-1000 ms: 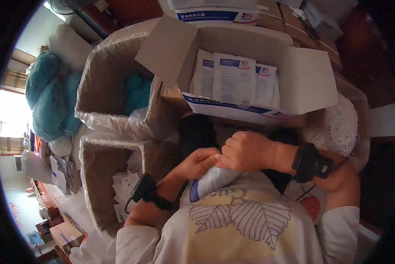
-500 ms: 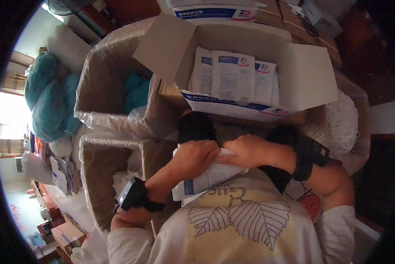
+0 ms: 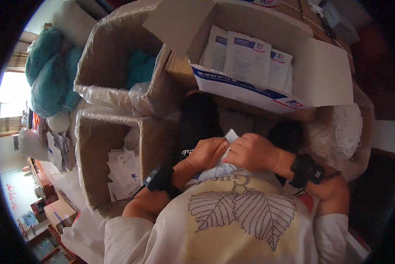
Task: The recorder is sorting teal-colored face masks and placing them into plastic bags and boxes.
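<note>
In front of my chest I grip a white paper packet (image 3: 218, 170) with blue print. My left hand (image 3: 208, 152) pinches its left side, and my right hand (image 3: 253, 152) is closed on its right side, the two hands almost touching. A folded white corner pokes up between them; much of the packet is hidden behind my fingers. Just beyond my hands stands an open white carton (image 3: 246, 90) with a blue band, and several similar packets (image 3: 249, 57) stand upright inside it.
On the left, a plastic-lined carton (image 3: 107, 66) holds something teal (image 3: 140, 68). Nearer, another lined carton (image 3: 89, 163) holds loose white papers or wrappers (image 3: 123, 174). White stringy material (image 3: 347, 132) lies in a bag at right. Teal bundles (image 3: 52, 75) are piled far left.
My hands have come closer together over the packet, which is now folded or bunched upward between them. The view has shifted, showing more of the near-left carton.
</note>
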The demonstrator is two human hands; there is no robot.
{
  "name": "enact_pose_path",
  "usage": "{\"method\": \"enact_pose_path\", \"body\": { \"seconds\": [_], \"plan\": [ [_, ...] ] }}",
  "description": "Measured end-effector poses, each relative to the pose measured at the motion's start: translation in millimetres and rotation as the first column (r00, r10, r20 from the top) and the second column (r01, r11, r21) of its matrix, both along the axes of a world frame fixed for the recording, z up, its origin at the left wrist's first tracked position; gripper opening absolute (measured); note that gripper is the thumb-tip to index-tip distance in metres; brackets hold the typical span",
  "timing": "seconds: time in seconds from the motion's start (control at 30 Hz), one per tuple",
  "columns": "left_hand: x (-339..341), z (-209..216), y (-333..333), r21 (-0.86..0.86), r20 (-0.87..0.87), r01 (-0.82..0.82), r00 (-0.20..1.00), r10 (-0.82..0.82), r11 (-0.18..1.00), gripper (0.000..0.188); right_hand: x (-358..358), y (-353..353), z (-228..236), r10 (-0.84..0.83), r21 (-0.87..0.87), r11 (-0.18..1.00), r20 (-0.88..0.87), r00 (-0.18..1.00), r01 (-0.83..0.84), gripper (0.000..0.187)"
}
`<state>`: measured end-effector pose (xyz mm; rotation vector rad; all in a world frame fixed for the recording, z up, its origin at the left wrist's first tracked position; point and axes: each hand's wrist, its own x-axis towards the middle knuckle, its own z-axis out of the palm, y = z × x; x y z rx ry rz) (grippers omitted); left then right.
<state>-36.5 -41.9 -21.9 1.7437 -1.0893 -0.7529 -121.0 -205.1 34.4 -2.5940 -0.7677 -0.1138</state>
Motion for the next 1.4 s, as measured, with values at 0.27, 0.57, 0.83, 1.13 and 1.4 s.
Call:
{"method": "enact_pose_path", "body": {
  "seconds": [0.27,0.57,0.83,1.13,1.4],
  "plan": [
    [16,25,-7,0.244,-0.041,-0.102,0.992,0.115,0.964,0.024,1,-7,2,-0.334,0.004,0.942,-0.11,0.936,0.336,0.015],
    [54,54,-14,0.097,0.598,-0.22,0.792,0.12,0.971,0.019,11,-9,20,-0.529,0.221,0.796,-0.197,0.825,0.564,0.028],
    [66,51,-9,0.162,0.638,-0.106,0.77,-0.022,0.981,0.022,38,7,26,-0.508,-0.186,0.861,-0.275,0.816,0.474,0.027],
    [68,-17,-1,0.178,0.476,-0.112,0.88,0.014,0.978,0.027,52,13,-18,-0.109,-0.185,0.981,-0.263,0.959,0.061,0.021],
    [78,-52,-8,0.353,0.399,-0.174,0.917,0.02,0.919,0.039,41,20,-20,-0.134,-0.053,0.99,-0.086,0.987,0.13,0.021]
  ]
}}
